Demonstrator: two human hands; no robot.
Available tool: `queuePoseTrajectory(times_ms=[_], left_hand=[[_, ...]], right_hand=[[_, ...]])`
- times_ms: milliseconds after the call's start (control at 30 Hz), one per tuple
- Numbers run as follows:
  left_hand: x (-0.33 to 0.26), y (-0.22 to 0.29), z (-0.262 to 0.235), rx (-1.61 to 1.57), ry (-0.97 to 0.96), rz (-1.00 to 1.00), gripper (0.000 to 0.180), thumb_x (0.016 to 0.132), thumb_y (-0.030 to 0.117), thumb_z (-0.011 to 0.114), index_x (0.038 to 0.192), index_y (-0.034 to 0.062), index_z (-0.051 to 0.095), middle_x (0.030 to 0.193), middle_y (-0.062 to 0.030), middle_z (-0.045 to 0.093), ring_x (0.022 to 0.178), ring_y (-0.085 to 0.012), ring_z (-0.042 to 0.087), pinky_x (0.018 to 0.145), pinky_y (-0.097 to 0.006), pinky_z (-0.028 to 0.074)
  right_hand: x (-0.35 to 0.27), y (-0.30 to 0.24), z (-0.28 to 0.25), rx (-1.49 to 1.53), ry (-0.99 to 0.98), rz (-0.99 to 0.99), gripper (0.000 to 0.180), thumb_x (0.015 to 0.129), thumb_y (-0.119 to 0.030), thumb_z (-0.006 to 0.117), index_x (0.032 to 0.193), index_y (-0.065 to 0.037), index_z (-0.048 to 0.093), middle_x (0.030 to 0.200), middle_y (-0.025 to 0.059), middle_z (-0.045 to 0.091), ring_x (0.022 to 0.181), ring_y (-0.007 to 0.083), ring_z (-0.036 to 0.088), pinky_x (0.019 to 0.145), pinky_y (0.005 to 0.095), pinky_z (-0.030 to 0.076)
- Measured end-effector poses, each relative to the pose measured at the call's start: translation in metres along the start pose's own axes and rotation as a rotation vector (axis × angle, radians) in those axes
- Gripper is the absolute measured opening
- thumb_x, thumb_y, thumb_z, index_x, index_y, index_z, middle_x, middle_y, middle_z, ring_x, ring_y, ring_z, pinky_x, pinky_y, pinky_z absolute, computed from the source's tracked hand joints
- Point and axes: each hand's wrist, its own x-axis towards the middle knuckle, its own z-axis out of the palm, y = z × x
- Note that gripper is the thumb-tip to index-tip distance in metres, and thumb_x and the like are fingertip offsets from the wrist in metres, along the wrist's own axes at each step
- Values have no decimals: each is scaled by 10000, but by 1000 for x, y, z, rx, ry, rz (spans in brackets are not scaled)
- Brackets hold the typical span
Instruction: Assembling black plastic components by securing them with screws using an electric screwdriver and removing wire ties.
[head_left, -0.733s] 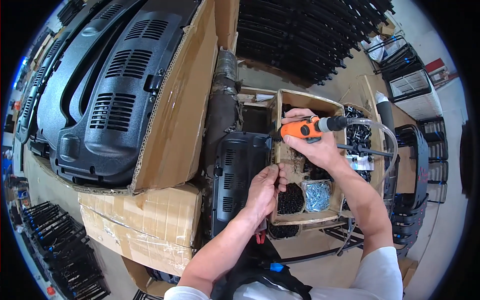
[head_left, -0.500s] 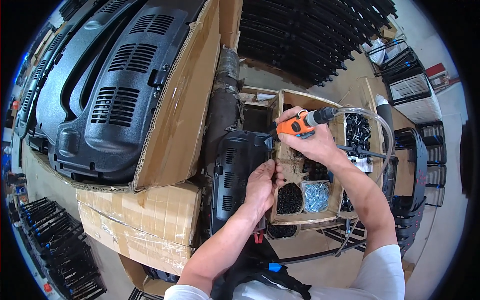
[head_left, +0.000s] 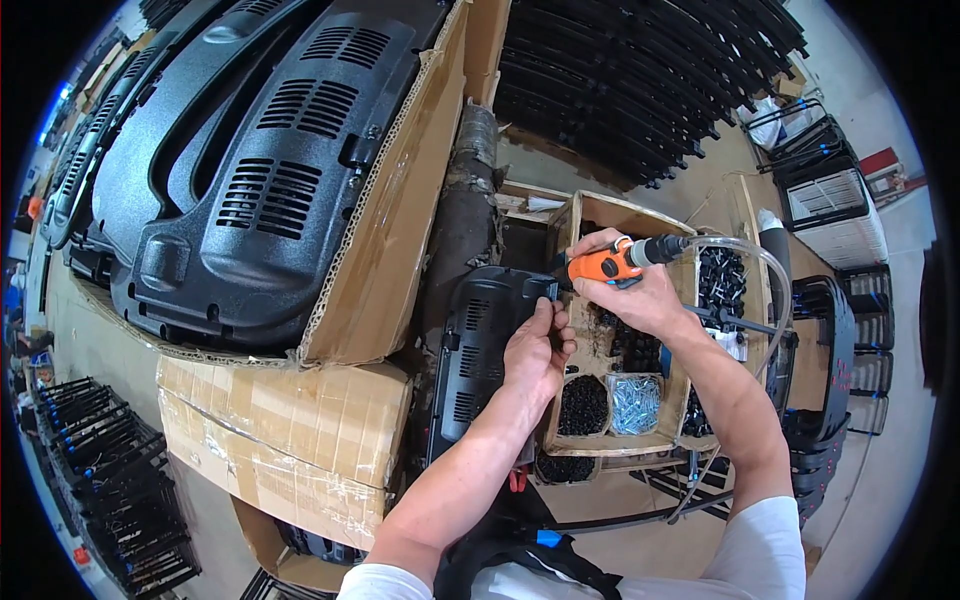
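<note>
R hand has a closed grip round the orange pneumatic screwdriver, held nearly level w/ its tip pointing left at the upper R corner of the black vented panel. A clear air hose loops off the tool's rear and down past the forearm. L hand pinches at the panel's R edge just under the tip, fingers closed; whether a screw sits between them can't be told, too small.

Panel lies lengthwise in front of the person, between a big cardboard box full of larger black vented mouldings on the L and a divided wooden tray on the R. Tray pockets hold black fasteners and silver screws.

Step, as I read it: fastening at the panel's top corner, bit being lined up w/ the hole. Next move prob. needs the L hand steadying the part, bit square to the hole, then trigger; a tilt could let the bit slip off.
</note>
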Motion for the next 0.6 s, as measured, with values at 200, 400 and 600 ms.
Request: queuePoseTrajectory(times_ms=[200, 400, 600], left_hand=[[6, 3, 8, -115, 37, -10, 246, 1065, 345, 623, 1049, 105, 670, 832, 30, 644, 715, -122, 592, 628, -264, 498], [13, 20, 3, -399, -94, -16, 234, 1092, 330, 571, 1074, 115, 663, 847, 28, 637, 729, -97, 590, 617, -248, 494], [9, 34, 0, -360, -142, -53, 237, 1102, 320, 551, 1096, 119, 676, 843, 37, 621, 746, -94, 591, 646, -247, 515]], right_hand=[[-11, -17, -2, 158, 41, -26, 475, 834, -109, 812, 1272, -42, 638, 1155, 88, 733, 1097, 169, 689, 1000, 334, 541], [-17, -39, -2, 268, -24, -9, 543, 830, -105, 840, 1316, -37, 606, 1237, 116, 727, 1131, 183, 686, 1055, 362, 529], [-11, -46, 6, 276, -41, -11, 561, 839, -123, 834, 1333, -34, 583, 1253, 123, 721, 1153, 186, 677, 1063, 375, 524]])
